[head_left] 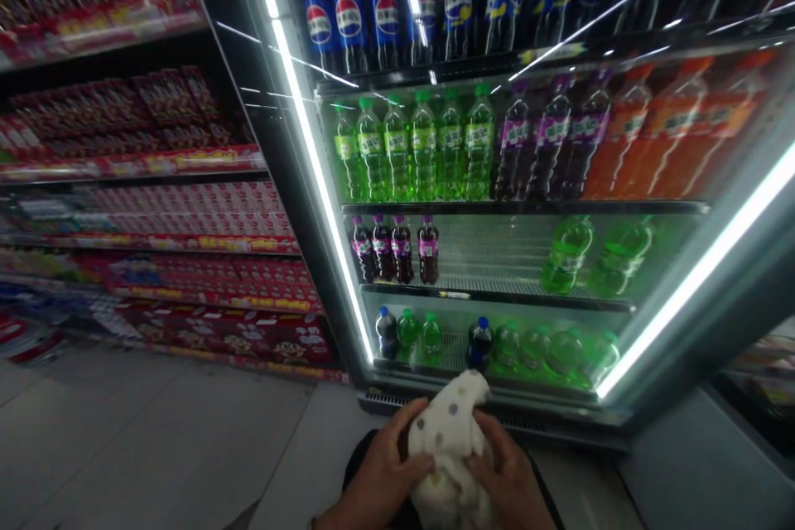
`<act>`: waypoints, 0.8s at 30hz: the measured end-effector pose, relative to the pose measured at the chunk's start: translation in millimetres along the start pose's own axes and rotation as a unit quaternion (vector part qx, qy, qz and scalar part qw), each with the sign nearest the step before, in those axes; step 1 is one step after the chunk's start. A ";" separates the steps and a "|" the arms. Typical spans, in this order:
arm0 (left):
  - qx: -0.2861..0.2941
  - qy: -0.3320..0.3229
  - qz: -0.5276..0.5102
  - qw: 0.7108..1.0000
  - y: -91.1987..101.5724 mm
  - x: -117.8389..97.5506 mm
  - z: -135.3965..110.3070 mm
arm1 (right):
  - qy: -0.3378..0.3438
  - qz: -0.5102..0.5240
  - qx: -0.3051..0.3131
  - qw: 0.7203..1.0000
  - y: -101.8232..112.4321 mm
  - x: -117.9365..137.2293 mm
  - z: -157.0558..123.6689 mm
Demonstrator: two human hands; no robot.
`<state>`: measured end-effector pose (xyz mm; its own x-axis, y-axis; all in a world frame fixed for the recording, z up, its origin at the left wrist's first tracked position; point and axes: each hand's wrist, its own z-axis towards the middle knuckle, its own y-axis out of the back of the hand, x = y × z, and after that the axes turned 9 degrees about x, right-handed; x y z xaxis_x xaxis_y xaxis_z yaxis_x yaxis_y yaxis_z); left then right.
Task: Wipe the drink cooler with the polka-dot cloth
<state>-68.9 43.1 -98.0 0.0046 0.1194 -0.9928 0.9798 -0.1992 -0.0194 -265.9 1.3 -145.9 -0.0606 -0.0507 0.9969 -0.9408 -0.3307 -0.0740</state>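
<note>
Both the left hand [378, 476] and right hand [509, 480] have fingers clamped on the dotted cloth [448, 439] near the fridge's [497, 410] bottom; a loose fold could likely snag low bottles [428, 339].

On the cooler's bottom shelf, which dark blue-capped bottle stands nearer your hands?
The dark bottle just above the spotted cloth; the other blue-capped one stands at the shelf's far left.

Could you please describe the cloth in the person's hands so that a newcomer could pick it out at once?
Start at the lit drinks fridge and drop to the bottom edge of the view, below its lowest shelf. There the left hand and right hand grip a bunched cloth. It alone is cream with coloured dots.
</note>
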 end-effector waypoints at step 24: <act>0.099 -0.052 0.286 0.952 7.8 -22.6 -7.1 | 0.057 -0.352 0.290 0.888 22.3 66.4 -3.2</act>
<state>-60.0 45.8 -74.9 0.4959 -0.1584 -0.8538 0.7656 -0.3842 0.5160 -292.1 -6.4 -81.3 0.4094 0.4460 0.7959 -0.4304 -0.6747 0.5995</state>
